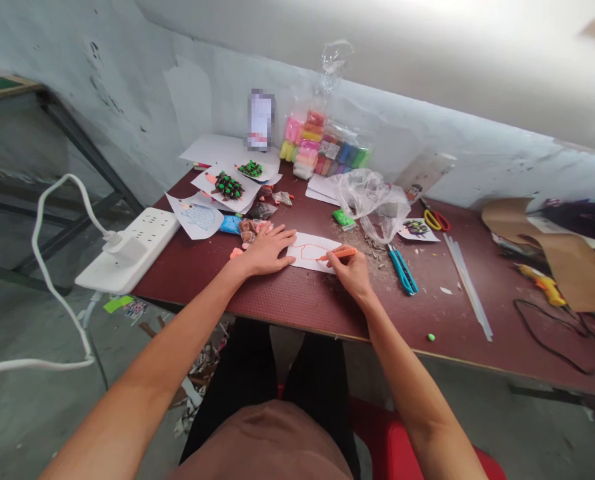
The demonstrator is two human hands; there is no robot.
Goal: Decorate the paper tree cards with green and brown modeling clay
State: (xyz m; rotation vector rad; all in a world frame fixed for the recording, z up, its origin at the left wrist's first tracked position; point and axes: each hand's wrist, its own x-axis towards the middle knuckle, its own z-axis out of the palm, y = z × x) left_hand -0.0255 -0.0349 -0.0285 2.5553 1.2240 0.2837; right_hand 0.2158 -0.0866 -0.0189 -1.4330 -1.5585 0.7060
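A small white sheet of paper [305, 241] lies near the table's front edge, with an orange outline drawn on it. My right hand [351, 272] is closed around an orange marker [345, 253], its tip down at the paper beside the line. Flat on the paper's left edge rests my left hand [270, 251], fingers spread. Just beyond it are brown and pink clay packets [249, 230] and a blue packet [230, 225]. A blue drawing on paper [197, 217] lies farther left.
Paper hedgehogs with green-tipped spines [228, 187] lie at the back left. Bagged coloured clay [307, 147] leans on the wall near a phone [261, 120]. Teal-handled pliers [402, 270], scissors [436, 220], glue sticks [467, 287] and a yellow glue gun [542, 283] are right. A power strip [127, 250] juts out left.
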